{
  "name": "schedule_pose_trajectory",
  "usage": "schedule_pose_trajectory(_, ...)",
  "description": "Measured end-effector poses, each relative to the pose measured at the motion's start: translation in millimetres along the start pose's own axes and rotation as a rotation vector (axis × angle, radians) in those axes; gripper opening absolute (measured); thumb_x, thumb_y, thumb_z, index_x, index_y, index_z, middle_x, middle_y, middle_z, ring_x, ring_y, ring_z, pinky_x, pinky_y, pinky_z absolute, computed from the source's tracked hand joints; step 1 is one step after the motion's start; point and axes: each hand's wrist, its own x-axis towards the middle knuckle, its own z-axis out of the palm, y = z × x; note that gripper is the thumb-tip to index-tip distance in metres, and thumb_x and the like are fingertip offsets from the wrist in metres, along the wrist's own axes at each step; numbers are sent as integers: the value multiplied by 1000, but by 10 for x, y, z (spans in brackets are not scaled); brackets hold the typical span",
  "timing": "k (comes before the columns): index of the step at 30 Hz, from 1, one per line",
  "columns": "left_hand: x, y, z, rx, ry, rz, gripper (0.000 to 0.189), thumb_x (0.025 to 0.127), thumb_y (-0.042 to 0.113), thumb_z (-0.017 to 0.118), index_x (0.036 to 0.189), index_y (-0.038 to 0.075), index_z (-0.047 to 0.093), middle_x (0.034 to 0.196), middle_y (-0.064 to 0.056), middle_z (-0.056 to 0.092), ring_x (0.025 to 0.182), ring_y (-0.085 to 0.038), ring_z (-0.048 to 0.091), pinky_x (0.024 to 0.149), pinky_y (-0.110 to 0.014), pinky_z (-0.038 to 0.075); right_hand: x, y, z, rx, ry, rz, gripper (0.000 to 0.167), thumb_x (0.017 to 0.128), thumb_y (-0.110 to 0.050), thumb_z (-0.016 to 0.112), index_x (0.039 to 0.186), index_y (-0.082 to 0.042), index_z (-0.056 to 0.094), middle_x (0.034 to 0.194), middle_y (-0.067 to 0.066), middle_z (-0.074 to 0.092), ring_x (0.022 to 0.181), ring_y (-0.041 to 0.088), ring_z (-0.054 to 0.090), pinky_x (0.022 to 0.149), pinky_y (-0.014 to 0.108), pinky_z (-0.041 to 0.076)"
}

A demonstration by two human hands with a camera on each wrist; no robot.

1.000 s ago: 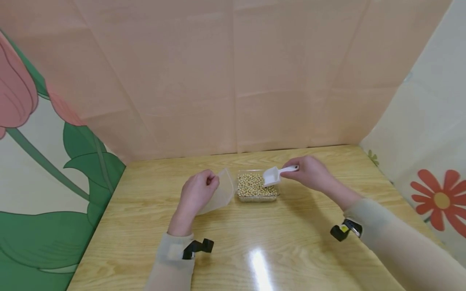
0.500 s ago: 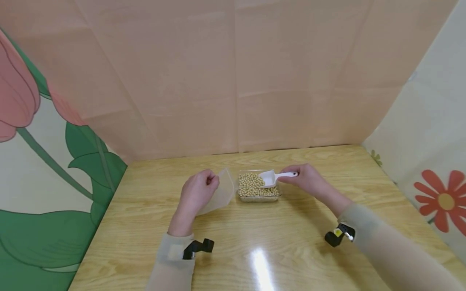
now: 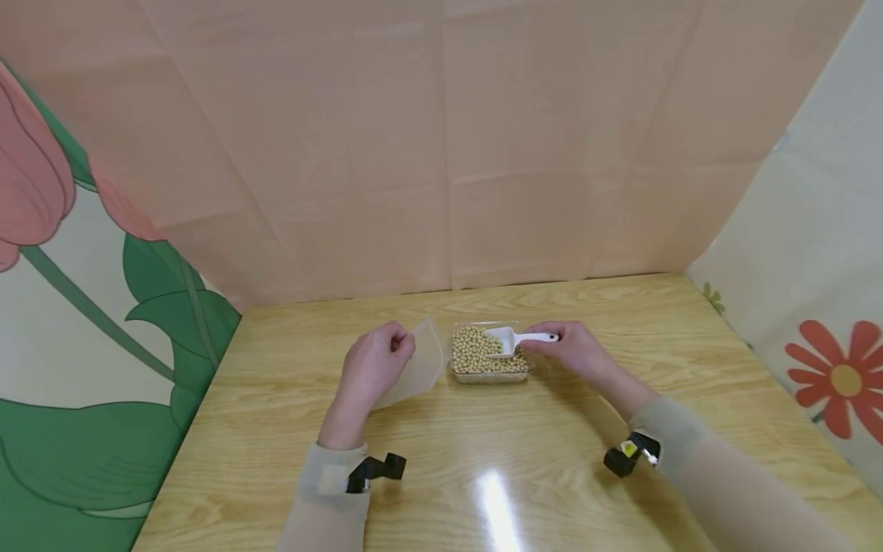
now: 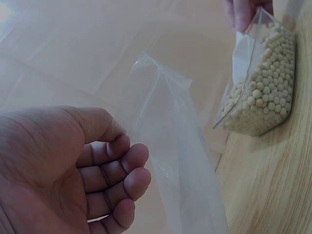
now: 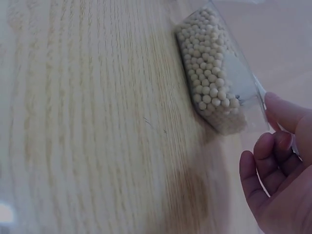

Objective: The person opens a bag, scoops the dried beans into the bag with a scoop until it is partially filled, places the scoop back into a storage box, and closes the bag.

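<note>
My left hand pinches the edge of a clear plastic bag between thumb and index finger. In the left wrist view the bag hangs upright beside the curled fingers, and its mouth looks parted. To its right stands a clear rectangular container, filled with round pale-yellow beans that look like soybeans. My right hand grips the handle of a small white scoop over the container's right side. The scoop's front edge is sunk among the soybeans, and several lie in its mouth.
Everything rests on a wood-grain table. A pinkish cloth backdrop rises behind it, with flower-printed panels at both sides. Each forearm wears a black camera mount, one at the left wrist.
My right hand has moved down and to the left, pushing the scoop from above the soybeans into them. My left hand and the bag have stayed still.
</note>
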Motion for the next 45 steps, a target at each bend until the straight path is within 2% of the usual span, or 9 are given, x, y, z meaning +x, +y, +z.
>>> schedule_pose_trajectory(8, 4, 10, -2, 4, -4, -1, 21, 110, 22, 62, 93, 13, 71, 77, 0, 62, 66, -20, 53, 65, -37, 43, -84, 47, -1, 41, 19, -23, 48, 95, -44, 88, 126, -8, 81, 109, 15, 79, 88, 25, 66, 71, 33, 52)
schedule_pose_trajectory(15, 6, 13, 7, -10, -11, 0, 20, 110, 21, 62, 94, 13, 72, 78, 1, 64, 66, -19, 55, 66, -36, 44, -118, 168, 3, 77, 32, -17, 49, 97, -43, 86, 130, -8, 79, 112, 13, 79, 96, 25, 66, 79, 31, 53)
schedule_pose_trajectory(19, 7, 8, 20, -23, -18, -8, 21, 110, 21, 61, 94, 14, 73, 78, 2, 66, 67, -19, 55, 66, -36, 45, -134, 215, 17, 141, 42, 5, 51, 97, -41, 87, 133, -6, 78, 105, 11, 78, 86, 20, 65, 72, 30, 53)
schedule_pose_trajectory(23, 12, 4, 37, -30, -20, -13, 22, 110, 20, 60, 93, 15, 73, 79, 3, 67, 66, -19, 56, 65, -36, 45, -161, 224, 27, 183, 54, 19, 53, 98, -40, 86, 136, -5, 76, 100, 4, 77, 82, 14, 63, 69, 28, 52)
schedule_pose_trajectory(26, 16, 4, 47, -30, -20, -14, 23, 110, 20, 60, 92, 15, 74, 79, 3, 67, 66, -18, 56, 65, -36, 45, -185, 208, 30, 196, 59, 19, 52, 99, -40, 85, 136, -5, 76, 106, 0, 79, 89, 12, 66, 72, 28, 53)
schedule_pose_trajectory(33, 20, 8, 64, -31, -24, -15, 23, 111, 21, 60, 93, 16, 73, 81, 3, 69, 66, -18, 57, 64, -36, 45, -255, 110, 3, 228, 50, 25, 53, 100, -39, 84, 139, -5, 74, 117, 7, 78, 98, 19, 70, 76, 32, 57)
schedule_pose_trajectory(37, 24, 11, 65, -30, -22, -10, 23, 111, 21, 59, 92, 16, 73, 81, 3, 70, 66, -18, 57, 64, -36, 45, -293, 35, -16, 230, 50, 15, 56, 100, -41, 83, 141, -5, 72, 121, 12, 77, 104, 22, 69, 90, 39, 57)
schedule_pose_trajectory(40, 24, 12, 66, -32, -21, -4, 23, 110, 21, 59, 92, 16, 73, 81, 4, 70, 66, -18, 57, 64, -36, 45, -319, -15, -18, 229, 51, -3, 54, 101, -40, 83, 141, -5, 73, 118, 15, 77, 103, 23, 69, 95, 44, 55)
schedule_pose_trajectory(45, 16, 6, 72, -32, -23, 3, 24, 111, 21, 59, 92, 16, 73, 81, 4, 70, 65, -18, 57, 63, -36, 45, -343, -66, -18, 230, 52, -18, 51, 102, -39, 82, 138, -4, 74, 110, 13, 77, 101, 25, 68, 94, 44, 54)
